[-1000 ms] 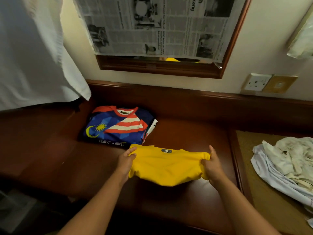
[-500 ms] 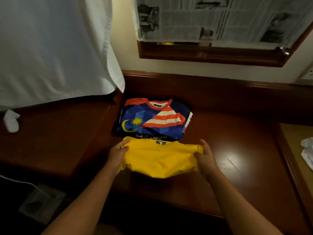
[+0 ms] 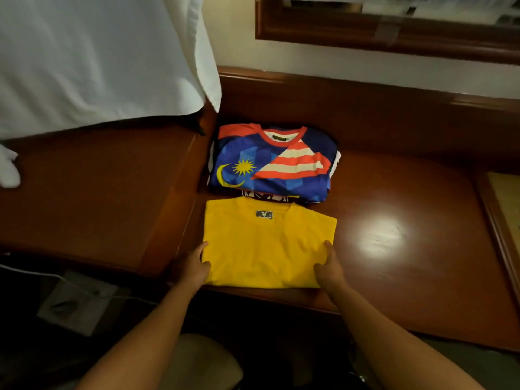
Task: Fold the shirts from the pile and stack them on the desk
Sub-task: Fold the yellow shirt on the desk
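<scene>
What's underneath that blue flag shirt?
Under the blue flag shirt lies at least one more folded garment, dark with white print showing at the front edge; the rest is covered.

Left hand: bare forearm reaching up from the lower left, hand set at the left edge of the folded yellow shirt, fingers extended along that edge; whether any are tucked beneath it cannot be told. Right hand: bare forearm reaching up from the lower right, palm down on the shirt's near right corner, fingers loosely spread and touching the fabric.
</scene>
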`<action>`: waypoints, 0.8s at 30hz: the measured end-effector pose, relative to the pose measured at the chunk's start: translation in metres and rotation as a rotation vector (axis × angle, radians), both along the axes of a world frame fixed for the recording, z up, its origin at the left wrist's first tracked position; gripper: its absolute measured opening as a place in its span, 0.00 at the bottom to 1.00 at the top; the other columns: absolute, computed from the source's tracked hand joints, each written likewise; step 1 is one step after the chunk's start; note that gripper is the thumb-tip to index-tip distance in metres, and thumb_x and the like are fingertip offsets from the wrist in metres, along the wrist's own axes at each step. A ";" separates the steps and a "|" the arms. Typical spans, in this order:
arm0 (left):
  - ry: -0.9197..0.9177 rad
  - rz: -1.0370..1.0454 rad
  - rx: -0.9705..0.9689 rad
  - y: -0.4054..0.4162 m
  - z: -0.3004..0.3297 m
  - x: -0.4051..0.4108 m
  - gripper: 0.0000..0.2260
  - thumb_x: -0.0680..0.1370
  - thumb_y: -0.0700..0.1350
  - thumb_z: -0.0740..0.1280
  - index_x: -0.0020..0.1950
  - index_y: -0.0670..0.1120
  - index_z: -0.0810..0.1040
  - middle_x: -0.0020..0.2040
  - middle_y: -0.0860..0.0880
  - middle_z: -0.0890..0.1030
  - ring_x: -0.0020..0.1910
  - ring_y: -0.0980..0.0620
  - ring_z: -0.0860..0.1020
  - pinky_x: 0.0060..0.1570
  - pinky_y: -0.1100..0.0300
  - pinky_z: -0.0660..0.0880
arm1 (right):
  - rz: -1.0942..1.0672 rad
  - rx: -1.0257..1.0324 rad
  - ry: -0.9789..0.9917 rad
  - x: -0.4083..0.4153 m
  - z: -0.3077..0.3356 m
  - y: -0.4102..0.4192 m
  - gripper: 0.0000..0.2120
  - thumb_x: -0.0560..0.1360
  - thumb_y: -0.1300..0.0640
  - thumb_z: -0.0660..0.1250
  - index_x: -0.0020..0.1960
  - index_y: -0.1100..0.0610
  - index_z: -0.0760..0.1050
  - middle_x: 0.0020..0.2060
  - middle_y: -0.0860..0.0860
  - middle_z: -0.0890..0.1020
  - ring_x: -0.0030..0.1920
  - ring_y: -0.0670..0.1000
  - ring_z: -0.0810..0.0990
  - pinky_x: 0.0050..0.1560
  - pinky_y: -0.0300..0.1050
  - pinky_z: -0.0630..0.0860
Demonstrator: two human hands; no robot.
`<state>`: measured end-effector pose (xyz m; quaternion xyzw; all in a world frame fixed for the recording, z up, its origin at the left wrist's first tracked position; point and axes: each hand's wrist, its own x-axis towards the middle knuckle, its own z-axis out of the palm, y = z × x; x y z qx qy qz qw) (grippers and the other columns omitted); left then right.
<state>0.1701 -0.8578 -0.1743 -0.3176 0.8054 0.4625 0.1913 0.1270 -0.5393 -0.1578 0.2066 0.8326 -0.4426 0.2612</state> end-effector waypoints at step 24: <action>0.072 -0.512 -0.642 0.024 -0.023 0.053 0.26 0.80 0.53 0.61 0.77 0.52 0.59 0.78 0.45 0.55 0.76 0.41 0.55 0.70 0.45 0.58 | 0.975 0.482 0.231 0.051 -0.032 -0.046 0.28 0.83 0.47 0.48 0.79 0.50 0.39 0.70 0.52 0.28 0.72 0.56 0.27 0.75 0.56 0.39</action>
